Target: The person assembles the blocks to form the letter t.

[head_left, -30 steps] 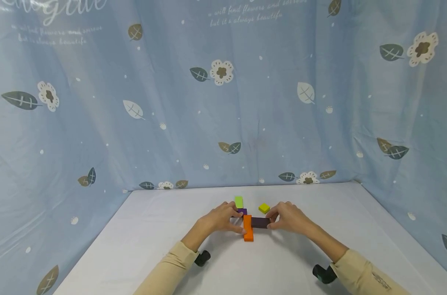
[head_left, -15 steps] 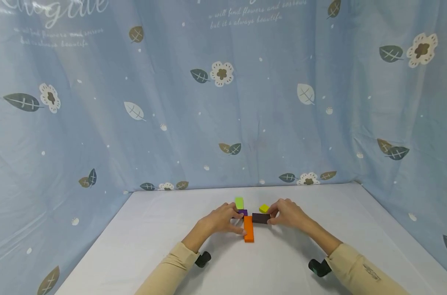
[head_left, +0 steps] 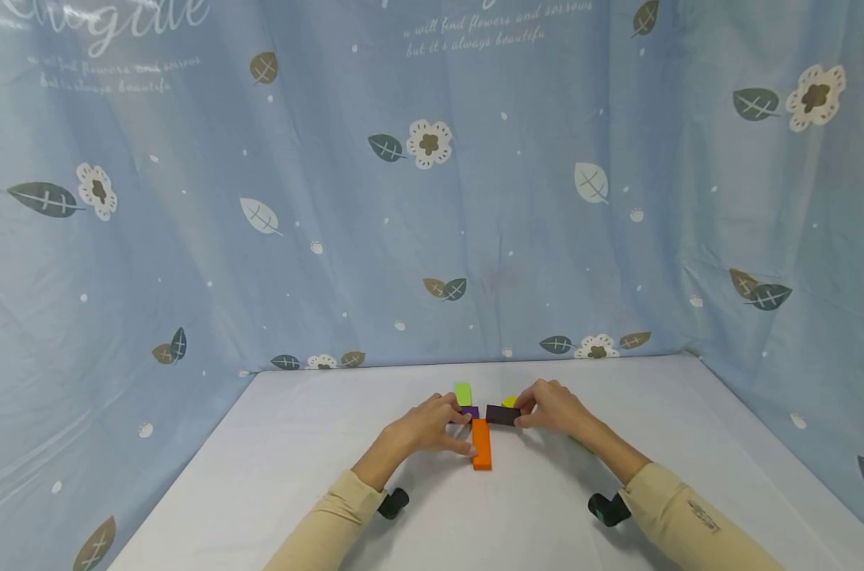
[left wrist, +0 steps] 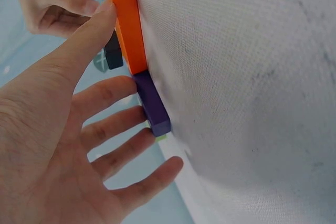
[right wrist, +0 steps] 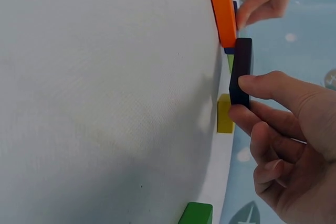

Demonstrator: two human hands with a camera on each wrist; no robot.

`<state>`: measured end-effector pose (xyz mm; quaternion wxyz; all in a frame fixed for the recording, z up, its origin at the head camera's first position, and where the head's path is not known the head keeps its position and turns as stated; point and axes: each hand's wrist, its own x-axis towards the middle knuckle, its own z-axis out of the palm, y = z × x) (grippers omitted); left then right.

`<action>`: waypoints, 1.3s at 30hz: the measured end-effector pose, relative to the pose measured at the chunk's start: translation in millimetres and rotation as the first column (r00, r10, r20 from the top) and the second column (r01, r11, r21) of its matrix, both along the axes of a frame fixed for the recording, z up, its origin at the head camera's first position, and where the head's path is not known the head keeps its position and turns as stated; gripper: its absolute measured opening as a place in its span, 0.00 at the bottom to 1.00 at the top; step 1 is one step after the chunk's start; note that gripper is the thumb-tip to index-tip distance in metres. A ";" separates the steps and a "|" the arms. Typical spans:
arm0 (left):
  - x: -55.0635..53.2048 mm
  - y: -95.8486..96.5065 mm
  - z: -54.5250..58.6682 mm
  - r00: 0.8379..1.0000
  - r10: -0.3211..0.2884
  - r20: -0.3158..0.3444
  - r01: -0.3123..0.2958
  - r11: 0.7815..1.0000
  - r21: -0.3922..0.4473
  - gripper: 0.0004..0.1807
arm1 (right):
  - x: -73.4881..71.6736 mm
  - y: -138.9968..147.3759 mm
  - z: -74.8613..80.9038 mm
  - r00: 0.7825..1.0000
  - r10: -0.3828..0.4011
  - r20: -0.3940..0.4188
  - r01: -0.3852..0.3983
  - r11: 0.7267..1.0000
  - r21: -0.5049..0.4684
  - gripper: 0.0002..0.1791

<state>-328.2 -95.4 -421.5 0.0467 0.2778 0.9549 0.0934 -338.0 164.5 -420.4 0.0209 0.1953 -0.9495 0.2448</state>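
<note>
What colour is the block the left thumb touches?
Orange block, clearest in the left wrist view.

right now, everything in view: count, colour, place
Table: one, white, beneath blocks
Curtain: one, blue, around table
Orange block: one, orange, on table
Purple block: one, purple, abutting orange block
Lime block: one, lime, beyond purple block
Dark block: one, black, right of orange block
Yellow block: one, yellow, behind dark block
Green block: one, green, rightmost block
Cameras: two, black, at wrists
Sleeves: two, tan, on arms
Hands: two, left hand touching orange block, right hand pinching dark block
</note>
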 end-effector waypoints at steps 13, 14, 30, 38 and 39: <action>1.3 1.4 1.1 1.000 -0.008 -0.019 0.007 1.000 -0.021 0.40 | -10.7 -2.0 -3.0 0.999 -0.001 0.046 0.002 1.000 -0.017 0.15; 1.4 1.4 1.4 1.000 -0.007 -0.017 0.006 1.000 -0.019 0.40 | -11.7 -2.0 -3.2 0.999 0.000 0.045 0.001 1.000 -0.015 0.15; -0.1 0.5 0.8 1.000 -0.005 -0.008 0.005 1.000 -0.019 0.40 | -19.9 -5.6 -6.9 0.999 0.029 0.027 -0.029 1.000 0.012 0.15; -0.9 0.2 0.0 1.000 -0.004 -0.008 0.004 1.000 -0.017 0.40 | -21.0 -8.0 -7.2 0.998 0.048 0.032 -0.049 0.999 0.018 0.15; -0.8 0.2 0.4 1.000 -0.003 -0.006 0.003 1.000 -0.014 0.40 | -21.1 -8.1 -7.1 0.998 0.053 0.032 -0.054 0.998 0.018 0.15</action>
